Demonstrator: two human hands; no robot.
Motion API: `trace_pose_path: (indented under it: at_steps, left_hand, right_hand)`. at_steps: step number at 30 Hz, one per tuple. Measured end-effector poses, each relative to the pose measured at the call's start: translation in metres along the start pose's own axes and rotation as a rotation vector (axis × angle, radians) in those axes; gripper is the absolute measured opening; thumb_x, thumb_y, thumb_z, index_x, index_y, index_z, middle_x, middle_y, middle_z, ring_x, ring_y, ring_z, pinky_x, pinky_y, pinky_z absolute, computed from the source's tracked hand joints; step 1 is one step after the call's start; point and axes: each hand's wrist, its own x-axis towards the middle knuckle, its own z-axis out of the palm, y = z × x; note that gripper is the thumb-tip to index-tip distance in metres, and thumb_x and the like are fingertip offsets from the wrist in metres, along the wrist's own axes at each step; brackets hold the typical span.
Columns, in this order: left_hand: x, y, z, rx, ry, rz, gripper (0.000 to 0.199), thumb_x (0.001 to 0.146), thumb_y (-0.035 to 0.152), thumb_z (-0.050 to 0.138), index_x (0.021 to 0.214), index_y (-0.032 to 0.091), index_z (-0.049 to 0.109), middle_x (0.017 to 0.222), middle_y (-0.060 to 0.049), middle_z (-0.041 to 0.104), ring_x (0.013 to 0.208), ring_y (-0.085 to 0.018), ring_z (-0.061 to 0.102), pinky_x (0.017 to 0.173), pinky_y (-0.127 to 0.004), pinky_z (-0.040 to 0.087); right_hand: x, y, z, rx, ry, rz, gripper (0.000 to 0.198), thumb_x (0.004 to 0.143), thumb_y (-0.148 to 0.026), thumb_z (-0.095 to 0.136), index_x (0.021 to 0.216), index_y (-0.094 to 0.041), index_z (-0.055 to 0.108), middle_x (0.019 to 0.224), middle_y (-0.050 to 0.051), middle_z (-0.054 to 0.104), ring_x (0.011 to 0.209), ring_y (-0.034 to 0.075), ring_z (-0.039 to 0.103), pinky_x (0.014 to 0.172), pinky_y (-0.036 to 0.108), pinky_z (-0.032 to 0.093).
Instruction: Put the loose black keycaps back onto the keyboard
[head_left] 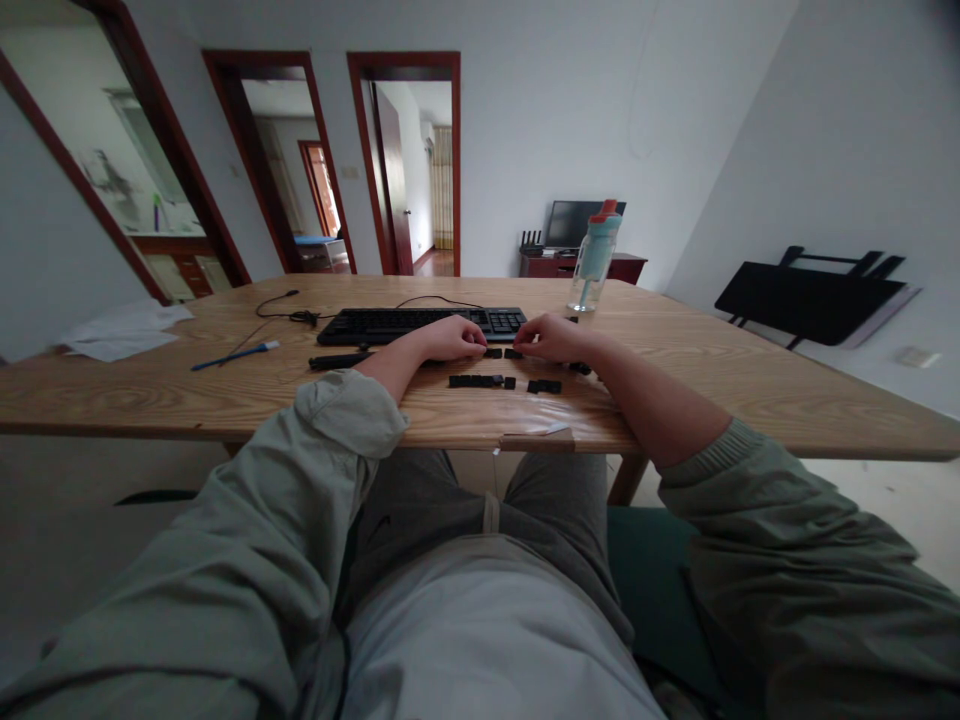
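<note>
The left hand and right hand rest low over the bench, just in front of the black keyboard. Each hand's fingers curl down close to small black keycaps; whether they pinch any, I cannot tell. Some keycaps lie between the hands, and others form a broken row nearer the person. A water bottle stands upright beyond the right hand; a blue brush lies well left of the left hand.
</note>
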Motion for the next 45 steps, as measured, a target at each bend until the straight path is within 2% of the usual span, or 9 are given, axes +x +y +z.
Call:
trace_pose_path:
  at_steps: [6,15,31,38,45]
  left_hand:
    - [0.001,-0.003,0.001,-0.008,-0.003,0.016,0.031,0.077,0.036,0.065,0.096,0.015,0.077,0.086,-0.005,0.074,0.068,-0.014,0.058,0.065,-0.027,0.044]
    - [0.003,-0.006,0.002,0.007,-0.006,0.033,0.033,0.077,0.035,0.063,0.098,0.014,0.076,0.084,-0.004,0.073,0.067,-0.014,0.057,0.063,-0.026,0.043]
    - [-0.004,0.005,-0.001,-0.007,-0.002,0.006,0.033,0.077,0.034,0.063,0.098,0.013,0.076,0.091,-0.006,0.075,0.073,-0.015,0.061,0.067,-0.026,0.046]
    - [-0.005,0.008,-0.002,0.003,-0.005,-0.016,0.033,0.077,0.034,0.063,0.099,0.013,0.076,0.092,-0.007,0.075,0.073,-0.016,0.062,0.067,-0.025,0.047]
    - [-0.002,0.003,0.000,0.011,0.003,-0.005,0.032,0.077,0.035,0.064,0.097,0.013,0.076,0.088,-0.005,0.074,0.072,-0.015,0.059,0.066,-0.025,0.045]
  right_hand:
    - [-0.001,-0.002,-0.001,0.003,-0.016,-0.008,0.023,0.088,-0.032,0.062,0.099,-0.019,0.078,0.087,0.004,0.075,0.068,0.014,0.060,0.062,0.023,0.046]
    - [-0.003,-0.007,0.000,0.030,-0.020,-0.003,0.025,0.088,-0.032,0.061,0.102,-0.018,0.077,0.086,0.005,0.075,0.069,0.014,0.061,0.062,0.022,0.046]
    - [-0.005,-0.011,0.001,0.024,-0.021,0.008,0.024,0.090,-0.034,0.061,0.103,-0.020,0.076,0.085,0.002,0.074,0.063,0.012,0.058,0.059,0.022,0.042]
    - [-0.007,-0.003,-0.013,0.007,0.026,0.051,0.025,0.090,-0.037,0.063,0.101,-0.017,0.074,0.095,0.006,0.075,0.076,0.015,0.063,0.065,0.023,0.045]
    - [-0.013,0.019,-0.027,-0.047,-0.204,0.153,0.029,0.080,-0.042,0.072,0.097,-0.019,0.076,0.089,0.005,0.075,0.075,0.018,0.065,0.064,0.025,0.047]
